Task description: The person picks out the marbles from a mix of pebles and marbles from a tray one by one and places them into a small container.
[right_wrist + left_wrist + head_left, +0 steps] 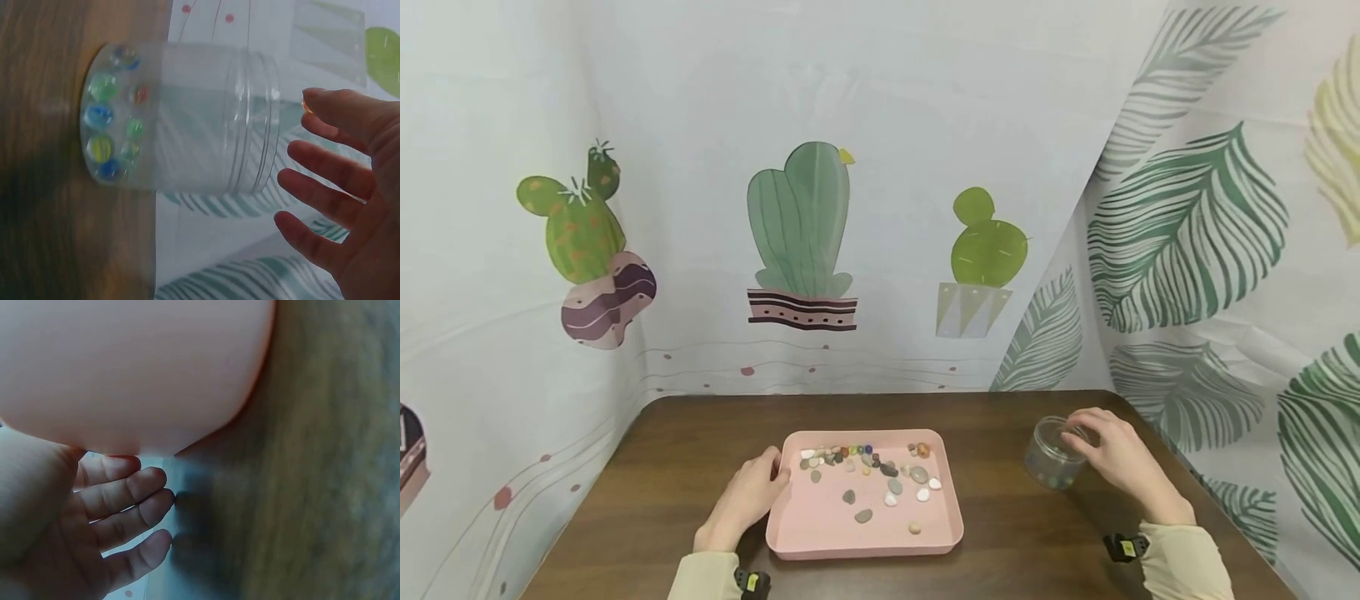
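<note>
My right hand is above the mouth of a clear jar at the right of the table. Between its thumb and index finger it pinches a small orange marble, mostly covered by the fingertips; the other fingers are spread apart. Several glass marbles, green, blue and yellow among them, lie at the jar's bottom. At the left side of a pink tray, my left hand touches the rim with its fingers loosely bent. In the left wrist view the tray's wall hides its thumb tip.
Several grey stones and white stones are scattered in the tray. A row of small coloured marbles lies near its far side. The brown table meets a printed cloth backdrop behind and to the right.
</note>
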`<state>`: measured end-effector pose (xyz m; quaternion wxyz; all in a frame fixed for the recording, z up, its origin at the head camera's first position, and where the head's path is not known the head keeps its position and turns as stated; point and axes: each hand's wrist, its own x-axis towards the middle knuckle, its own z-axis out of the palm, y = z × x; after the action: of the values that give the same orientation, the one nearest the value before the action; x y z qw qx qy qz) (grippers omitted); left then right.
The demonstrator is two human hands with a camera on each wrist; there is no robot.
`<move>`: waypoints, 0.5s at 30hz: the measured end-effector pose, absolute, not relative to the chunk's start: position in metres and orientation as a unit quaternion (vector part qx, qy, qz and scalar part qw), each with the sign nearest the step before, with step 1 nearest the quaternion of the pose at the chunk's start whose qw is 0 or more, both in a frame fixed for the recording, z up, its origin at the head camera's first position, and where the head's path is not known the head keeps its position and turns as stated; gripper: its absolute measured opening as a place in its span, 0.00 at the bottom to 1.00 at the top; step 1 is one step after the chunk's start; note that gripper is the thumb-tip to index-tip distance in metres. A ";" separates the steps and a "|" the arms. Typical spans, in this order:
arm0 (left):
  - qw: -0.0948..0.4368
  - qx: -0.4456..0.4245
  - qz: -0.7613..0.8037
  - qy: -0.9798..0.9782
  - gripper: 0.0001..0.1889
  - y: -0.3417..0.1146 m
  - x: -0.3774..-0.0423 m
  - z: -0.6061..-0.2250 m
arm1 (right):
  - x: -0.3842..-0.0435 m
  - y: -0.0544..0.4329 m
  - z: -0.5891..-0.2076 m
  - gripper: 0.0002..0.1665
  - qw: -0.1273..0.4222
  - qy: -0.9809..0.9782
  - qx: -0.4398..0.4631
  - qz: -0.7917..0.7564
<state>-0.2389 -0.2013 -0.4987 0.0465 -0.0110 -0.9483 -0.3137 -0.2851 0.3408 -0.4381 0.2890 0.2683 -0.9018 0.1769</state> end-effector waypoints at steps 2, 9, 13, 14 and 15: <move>0.046 -0.009 -0.314 -0.948 0.05 -0.202 -0.239 -0.498 | -0.286 0.345 -0.440 0.12 0.285 -0.904 0.262 0.179; 0.051 -0.013 -0.308 -0.950 0.05 -0.201 -0.241 -0.496 | -0.292 0.351 -0.448 0.11 0.276 -0.910 0.251 0.179; 0.046 -0.011 -0.306 -0.951 0.05 -0.201 -0.241 -0.499 | -0.294 0.349 -0.450 0.10 0.264 -0.914 0.251 0.181; 0.044 -0.010 -0.305 -0.951 0.06 -0.201 -0.241 -0.499 | -0.295 0.349 -0.450 0.09 0.259 -0.914 0.251 0.183; 0.043 -0.009 -0.304 -0.952 0.06 -0.201 -0.241 -0.500 | -0.295 0.349 -0.450 0.09 0.255 -0.915 0.252 0.184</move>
<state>-0.2409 -0.2008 -0.4997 0.0428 -0.0089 -0.9516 -0.3042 -0.2954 0.3486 -0.4500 0.2549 0.2517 -0.9154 0.1838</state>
